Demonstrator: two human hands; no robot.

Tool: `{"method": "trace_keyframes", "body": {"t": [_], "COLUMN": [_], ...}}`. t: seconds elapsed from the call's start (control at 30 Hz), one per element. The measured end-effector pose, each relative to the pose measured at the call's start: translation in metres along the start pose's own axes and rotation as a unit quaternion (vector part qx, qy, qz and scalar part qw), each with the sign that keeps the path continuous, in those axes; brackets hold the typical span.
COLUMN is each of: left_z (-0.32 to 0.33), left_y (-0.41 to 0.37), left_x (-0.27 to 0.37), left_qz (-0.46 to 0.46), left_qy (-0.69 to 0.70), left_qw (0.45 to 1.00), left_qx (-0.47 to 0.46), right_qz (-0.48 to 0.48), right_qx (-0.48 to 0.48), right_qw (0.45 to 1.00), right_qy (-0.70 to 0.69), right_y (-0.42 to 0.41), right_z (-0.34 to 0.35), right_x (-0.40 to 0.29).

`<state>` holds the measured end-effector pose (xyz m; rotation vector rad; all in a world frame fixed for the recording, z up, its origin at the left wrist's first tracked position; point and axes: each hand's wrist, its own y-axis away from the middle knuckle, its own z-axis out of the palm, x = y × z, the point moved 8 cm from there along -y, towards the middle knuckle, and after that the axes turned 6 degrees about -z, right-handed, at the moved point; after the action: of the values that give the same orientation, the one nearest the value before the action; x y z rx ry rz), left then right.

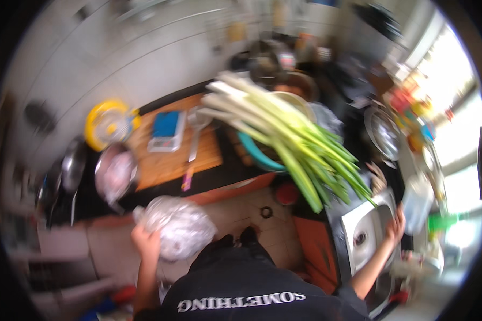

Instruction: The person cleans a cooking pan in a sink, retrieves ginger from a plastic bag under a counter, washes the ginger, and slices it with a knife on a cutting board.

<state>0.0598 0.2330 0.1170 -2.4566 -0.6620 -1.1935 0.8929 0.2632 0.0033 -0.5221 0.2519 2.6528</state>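
Observation:
My left hand [146,240] grips the gathered end of a clear plastic bag [180,228]. The bag hangs full over the floor in front of the counter, and its contents are blurred. Over on the right, my right hand [394,228] is at the far rim of the stainless steel sink [359,250], close to a translucent plastic container [417,202]. Blur hides whether its fingers hold or touch anything. A bunch of long green onions [289,140] lies across a teal basin [255,154], the leafy ends reaching towards the sink.
On a wooden cutting board [144,172] rest a kitchen scale [166,132] with a blue top and a long-handled ladle [195,140]. Beside it are a metal bowl [116,170] with pinkish contents and a yellow strainer [110,125]. A dark ring [266,212] lies on the tiled floor.

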Motion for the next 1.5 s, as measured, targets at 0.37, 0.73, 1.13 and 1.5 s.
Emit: {"method": "trace_keyframes", "body": {"t": [0.37,0.73,1.13,1.5], "left_z": [-0.113,-0.286,-0.36,-0.337], "left_y": [-0.008,0.036,0.056,0.049], "left_x": [-0.038,-0.115,-0.164,-0.157], "left_qz": [-0.033,-0.123,-0.206,-0.262], "left_qy": [0.107,0.067,-0.027,-0.003], "left_qw": [0.992,0.953,0.897,0.874], "left_qx": [0.06,0.269,0.39,0.409], "right_qz": [-0.101,0.141,0.216,0.103], "right_qx": [-0.321,-0.31,-0.269,-0.513], "right_qw": [0.781,0.602,0.622,0.258], "right_qy": [0.525,0.722,0.703,0.812], "right_y": [0.05,0.034,0.036,0.168], "right_z": [0.262,0.37,0.364,0.261], "right_x": [0.298,0.811,0.858,0.874]}}
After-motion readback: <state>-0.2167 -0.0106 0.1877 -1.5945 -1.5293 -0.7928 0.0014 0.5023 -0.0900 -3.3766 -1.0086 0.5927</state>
